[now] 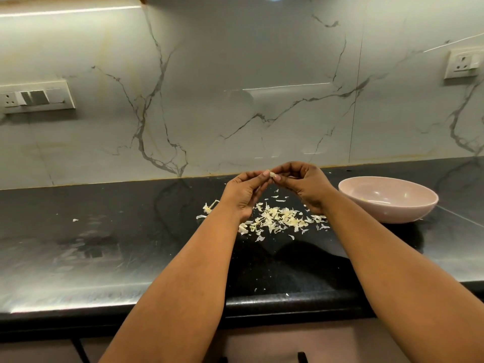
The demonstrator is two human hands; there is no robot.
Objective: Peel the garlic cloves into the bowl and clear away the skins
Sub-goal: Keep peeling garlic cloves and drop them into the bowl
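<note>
Left hand (242,195) and right hand (305,186) pinch a garlic clove (273,175) — above scattered skins (277,220) (pink bowl (387,203) nearby).

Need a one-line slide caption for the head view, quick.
Both hands, left hand and right hand, peel a garlic clove above scattered skins, pink bowl alongside.

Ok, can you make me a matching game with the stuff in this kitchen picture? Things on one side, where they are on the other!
Things:
1. pink bowl
2. garlic clove
3. pile of garlic skins
4. switch panel

Places:
A. pinched between the fingertips of the left hand and the right hand
B. on the marble wall, far left
C. on the black counter, to the right of the hands
D. scattered on the counter under the hands

Pairs: 1-C, 2-A, 3-D, 4-B
</note>
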